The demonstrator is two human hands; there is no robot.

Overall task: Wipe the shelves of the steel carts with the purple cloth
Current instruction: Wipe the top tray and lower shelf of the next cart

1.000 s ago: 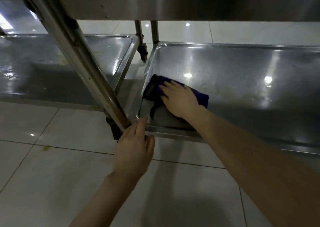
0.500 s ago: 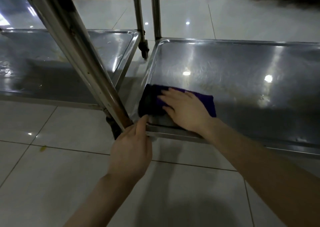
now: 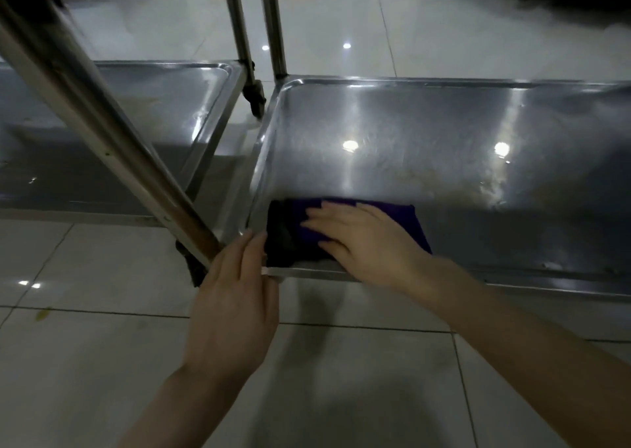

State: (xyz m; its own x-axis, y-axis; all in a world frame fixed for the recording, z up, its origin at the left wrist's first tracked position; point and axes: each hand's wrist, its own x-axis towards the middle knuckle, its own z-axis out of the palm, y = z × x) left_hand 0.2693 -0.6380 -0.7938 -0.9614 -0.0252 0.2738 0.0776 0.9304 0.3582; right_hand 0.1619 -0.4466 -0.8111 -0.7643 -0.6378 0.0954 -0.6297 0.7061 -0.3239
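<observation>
Sliding back toward the near edge, the right hand [image 3: 362,239] has drawn the purple cloth [image 3: 408,220] down into the near-left corner of the shelf; a moment ago the cloth sat a little further in. The left hand has hardly shifted.

Nearest to me is the pale tiled floor [image 3: 85,362], with a small yellowish scrap [image 3: 42,315] lying on it off to the left. Above that, the left hand [image 3: 235,307] reaches up with its fingers fairly straight and close together. Its fingertips are laid against the shelf's near-left corner, just beside the slanting steel post [image 3: 102,123], and it grips nothing that I can see. A dark caster [image 3: 193,272] shows under the foot of that post.

The right hand lies flat on the cloth, fingers straight and pointing left, pressing it onto the bottom shelf [image 3: 444,113] of the right-hand cart. The cloth is folded, and its left end looks almost black in shadow and touches the near rim. Further in, a dull yellowish smear [image 3: 444,181] runs across the steel, and ceiling lights glint on the surface.

To the left, with a narrow gap between, sits the bottom shelf of a second cart [image 3: 136,123], also smeared. At the back two upright legs [image 3: 276,34] stand side by side, one from each cart, with another caster [image 3: 255,96] beneath the left one. Glossy floor lies beyond.
</observation>
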